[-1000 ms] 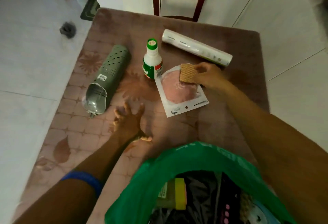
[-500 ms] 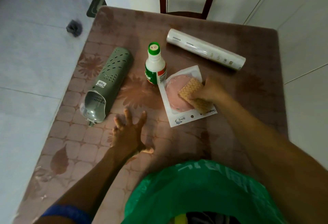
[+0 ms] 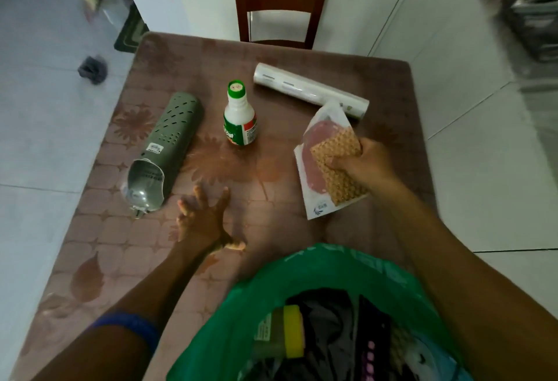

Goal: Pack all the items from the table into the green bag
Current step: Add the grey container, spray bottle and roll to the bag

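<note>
At the near edge of the table (image 3: 389, 84) I see the green bag (image 3: 238, 332) gaping open, already holding a yellow-edged sponge pack (image 3: 285, 332) and several dark packets I cannot identify. Going left to right across the brown patterned top: one grey perforated holder (image 3: 169, 145) lying on its side, one green-capped bottle (image 3: 240, 117) standing upright, one white roll (image 3: 305, 90) lying flat. My left hand (image 3: 202, 220) hovers with fingers spread, holding nothing, just near the holder's open end. My right hand (image 3: 362, 163) pinches one tan waffle-textured cloth (image 3: 338, 166) together with one sliced-meat packet (image 3: 314, 163) (its near end tilted up), between the roll and the bag.
</note>
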Available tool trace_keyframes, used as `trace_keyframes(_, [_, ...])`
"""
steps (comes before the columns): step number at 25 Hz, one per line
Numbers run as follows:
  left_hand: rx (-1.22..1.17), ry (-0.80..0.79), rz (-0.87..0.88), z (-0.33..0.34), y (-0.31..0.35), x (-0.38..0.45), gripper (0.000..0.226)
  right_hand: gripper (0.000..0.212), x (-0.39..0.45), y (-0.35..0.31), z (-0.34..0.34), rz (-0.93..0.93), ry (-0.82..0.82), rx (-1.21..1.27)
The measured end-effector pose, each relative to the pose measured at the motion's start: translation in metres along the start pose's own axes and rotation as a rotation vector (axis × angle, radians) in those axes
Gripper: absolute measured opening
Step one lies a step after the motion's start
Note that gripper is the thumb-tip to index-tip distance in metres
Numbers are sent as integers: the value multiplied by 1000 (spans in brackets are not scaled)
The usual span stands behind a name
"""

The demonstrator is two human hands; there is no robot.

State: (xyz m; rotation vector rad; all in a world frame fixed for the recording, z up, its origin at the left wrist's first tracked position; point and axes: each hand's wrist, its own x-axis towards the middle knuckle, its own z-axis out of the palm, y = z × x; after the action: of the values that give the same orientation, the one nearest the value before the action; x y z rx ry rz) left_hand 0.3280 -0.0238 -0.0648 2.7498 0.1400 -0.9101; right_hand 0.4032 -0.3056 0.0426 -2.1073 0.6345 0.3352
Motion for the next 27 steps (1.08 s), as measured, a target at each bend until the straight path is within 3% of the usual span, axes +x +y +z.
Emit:
trace_keyframes(3, [-29,23,-2,-3,0,-12,121,48,-82,-2,-63,-161,110,205])
trace_keyframes(4, [-95,-17,0,-8,0,-25,109,43,-115,5,-78,-198,128,283])
trace_keyframes(6, [-418,-67,34,-23,1,-75,65,37,-178,25,-102,-279,129,402])
trace_keyframes(8, [-766,105,105,-39,6,-154,22,37,-232,45,-116,-343,145,502])
trace_keyframes(11, [-1120,448,265,-65,25,-280,24,36,-291,67,-129,-495,138,565])
trace_keyframes(13, [-1002,438,435,-66,40,-337,48,46,-317,79,-129,-684,69,369])
trace_keyframes(15, [-396,411,441,-45,50,-359,92,43,-325,101,-122,-909,-33,24])
trace_keyframes(17, [-19,521,383,-15,51,-357,101,41,-316,131,-111,-1103,-76,-369])
trace_keyframes(19, [-217,724,296,-4,45,-355,56,45,-311,159,-100,-1148,-65,-641])
trace_keyframes(21, [-629,850,170,-11,43,-360,11,54,-316,169,-83,-1032,22,-758])
trace_keyframes(24, [-1024,706,199,-28,59,-374,25,63,-318,146,-44,-919,25,-919])
trace_keyframes(27, [-1031,679,283,-38,80,-391,26,83,-321,132,-38,-903,-272,-848])
